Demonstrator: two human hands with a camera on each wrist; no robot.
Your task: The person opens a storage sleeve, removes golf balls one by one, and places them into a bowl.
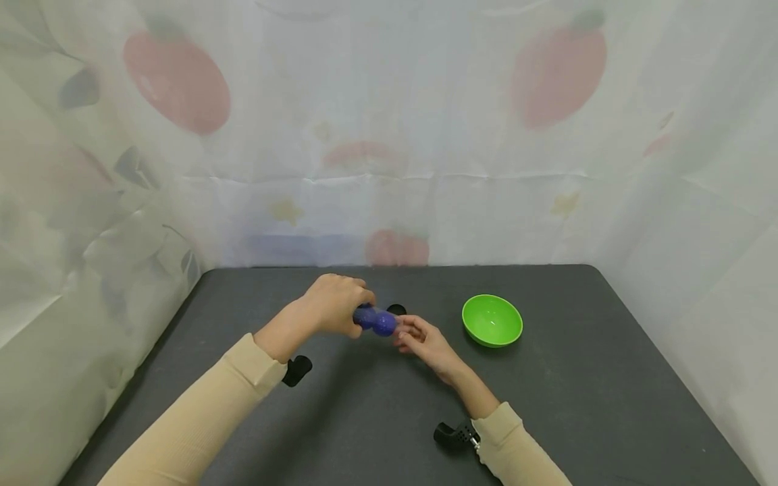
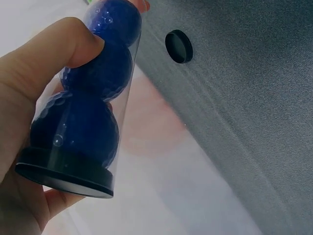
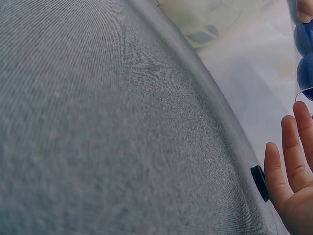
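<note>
- Head view: left hand [image 1: 333,304] gripped a clear tube [image 1: 377,320] of blue balls, held level above the dark table [image 1: 608,405], between both hands. Right hand [image 1: 425,341] sat at the tube's open end, palm up, fingers relaxed, holding nothing. Green bowl [image 1: 492,320] stood just right of the right hand, apart from it. Small black cap [image 1: 396,310] lay on the table behind the tube.
- Left wrist view: thumb and fingers [image 2: 73,41] wrapped round the tube [image 2: 122,73]; three blue balls [image 2: 78,127] stacked inside, black base cap [image 2: 63,174] on the near end. The other cap [image 2: 179,46] lay loose on the table.
- Right wrist view: fingers [image 3: 288,161] straight and spread, tube mouth [image 3: 305,73] just above them, not touching as far as I could tell.
- Handling, judged: tube looked light, thin plastic, smooth and slippery, would dent if squeezed. Best held round the middle; balls would roll out freely.
</note>
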